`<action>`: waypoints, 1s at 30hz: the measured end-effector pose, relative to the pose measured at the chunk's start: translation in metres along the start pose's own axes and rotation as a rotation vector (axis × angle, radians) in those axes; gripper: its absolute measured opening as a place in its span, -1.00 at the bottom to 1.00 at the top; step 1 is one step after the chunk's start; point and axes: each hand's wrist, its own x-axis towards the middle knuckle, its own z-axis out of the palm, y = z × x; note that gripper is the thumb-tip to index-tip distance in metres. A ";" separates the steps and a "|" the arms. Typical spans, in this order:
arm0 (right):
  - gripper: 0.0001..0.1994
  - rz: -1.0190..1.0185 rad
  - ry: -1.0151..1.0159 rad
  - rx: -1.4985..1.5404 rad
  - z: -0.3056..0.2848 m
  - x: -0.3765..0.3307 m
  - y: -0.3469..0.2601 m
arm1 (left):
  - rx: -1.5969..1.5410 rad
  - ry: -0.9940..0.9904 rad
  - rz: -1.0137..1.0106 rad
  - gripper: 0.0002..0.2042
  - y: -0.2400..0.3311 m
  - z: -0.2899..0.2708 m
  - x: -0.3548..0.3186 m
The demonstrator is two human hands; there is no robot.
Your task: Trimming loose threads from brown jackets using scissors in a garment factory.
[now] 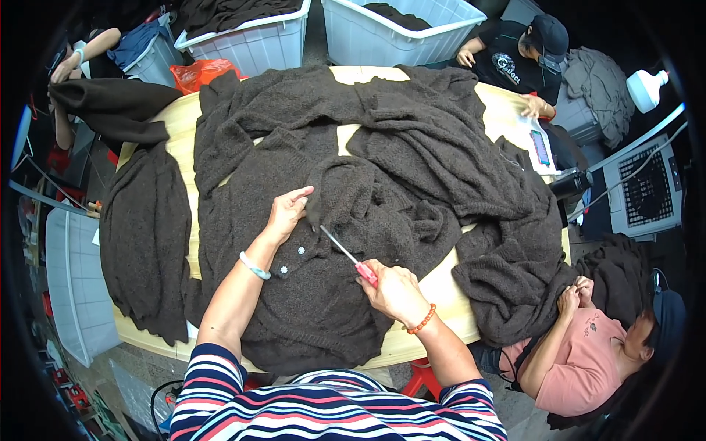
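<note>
A dark brown knit cardigan (316, 316) lies spread on the table before me. Two small, pale, sparkling buttons (301, 251) show on it, below my left hand. My left hand (288, 213) is closed on the cardigan's edge near the middle, index finger pointing right; its fingertips are partly hidden. My right hand (393, 292) is wrapped round the red handle of a tool (342, 248) with a thin metal shaft. The shaft slants up and left, its tip close to the fabric beside my left hand. The tool's exact kind is unclear.
More brown knits (434, 147) cover much of the pale wooden table (441, 298). A black bottle (572, 184) and a phone (540, 147) are at right. Co-workers sit at far right (507, 70), near right (588, 345) and far left. Plastic bins (397, 44) stand around.
</note>
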 end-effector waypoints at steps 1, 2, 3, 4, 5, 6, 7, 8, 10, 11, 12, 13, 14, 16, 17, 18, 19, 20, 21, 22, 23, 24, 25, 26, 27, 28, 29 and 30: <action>-0.76 0.002 -0.004 0.003 0.000 0.001 0.001 | 0.000 0.001 -0.005 -0.65 0.003 0.006 -0.003; -0.76 0.006 0.017 -0.001 0.001 0.002 0.002 | -0.116 -0.009 -0.004 -0.63 0.006 0.012 -0.006; -0.76 0.009 0.038 -0.005 0.002 0.003 0.003 | -0.233 -0.018 -0.002 -0.62 0.007 0.014 -0.008; -0.75 0.030 0.036 -0.002 0.004 0.005 0.003 | -0.109 -0.061 -0.010 -0.61 0.006 0.004 -0.007; -0.75 0.022 0.029 -0.001 0.004 0.005 0.002 | -0.109 -0.050 -0.009 -0.61 0.002 0.001 -0.008; -0.75 0.008 -0.030 0.006 0.002 0.005 0.000 | -0.039 -0.046 0.039 -0.62 -0.003 0.000 -0.008; -0.74 0.001 -0.086 0.011 0.002 0.005 0.000 | 0.031 -0.049 0.085 -0.62 -0.004 0.003 -0.007; -0.74 -0.001 -0.088 0.010 0.004 0.006 0.002 | 0.079 -0.050 0.093 -0.62 -0.005 0.005 -0.010; -0.74 -0.027 0.040 0.075 0.008 0.006 0.007 | 0.236 -0.052 0.131 -0.59 -0.001 0.014 -0.015; -0.74 -0.034 0.039 0.072 0.006 0.004 0.008 | 0.335 -0.039 0.137 -0.58 0.004 0.020 -0.019; -0.75 -0.032 0.059 0.084 0.003 0.002 0.009 | 0.407 0.004 0.239 -0.56 -0.011 0.020 -0.013; -0.75 -0.020 0.087 0.096 0.001 -0.002 0.012 | 0.504 0.052 0.293 -0.57 -0.008 0.033 -0.012; -0.74 0.008 0.091 0.100 -0.001 -0.007 0.014 | 0.591 0.045 0.294 -0.57 -0.001 0.042 -0.012; -0.74 0.020 0.107 0.084 0.008 -0.013 0.022 | 0.722 0.049 0.344 -0.59 0.001 0.050 -0.004; -0.73 0.028 0.111 0.072 0.008 -0.014 0.024 | 0.759 0.058 0.395 -0.60 -0.006 0.045 0.001; -0.73 0.048 0.082 0.071 0.009 -0.014 0.024 | 0.787 0.038 0.391 -0.62 -0.007 0.041 0.004; -0.73 0.020 0.113 0.070 0.014 -0.015 0.026 | 0.812 0.008 0.390 -0.64 -0.006 0.038 0.005; -0.75 -0.003 0.141 0.075 0.017 -0.016 0.027 | 0.765 -0.029 0.395 -0.66 -0.010 0.033 0.004; -0.77 0.013 0.132 0.071 0.020 -0.017 0.029 | 0.719 -0.068 0.398 -0.68 -0.012 0.033 0.003; -0.78 0.041 0.102 0.049 0.017 -0.019 0.024 | 0.763 -0.074 0.333 -0.69 -0.001 0.040 -0.006; -0.79 0.065 0.068 0.028 0.012 -0.022 0.020 | 0.809 -0.074 0.269 -0.70 0.009 0.045 -0.014; -0.78 0.036 0.071 0.002 0.013 -0.026 0.021 | 0.804 -0.096 0.286 -0.70 0.005 0.045 -0.014; -0.78 0.004 0.070 -0.019 0.015 -0.031 0.021 | 0.872 -0.121 0.379 -0.71 0.001 0.043 -0.015; -0.77 -0.016 0.067 -0.030 0.014 -0.036 0.019 | 0.942 -0.134 0.468 -0.71 -0.004 0.039 -0.015; -0.77 -0.014 0.075 -0.027 0.015 -0.040 0.018 | 0.930 -0.152 0.418 -0.70 -0.008 0.036 -0.016; -0.77 -0.021 0.031 -0.017 0.014 -0.044 0.019 | 0.932 -0.167 0.379 -0.70 -0.007 0.035 -0.019; -0.77 -0.031 -0.018 -0.003 0.014 -0.047 0.020 | 0.935 -0.179 0.335 -0.71 -0.006 0.034 -0.023; -0.77 -0.018 0.013 0.020 0.015 -0.049 0.022 | 0.942 -0.173 0.325 -0.71 -0.006 0.032 -0.027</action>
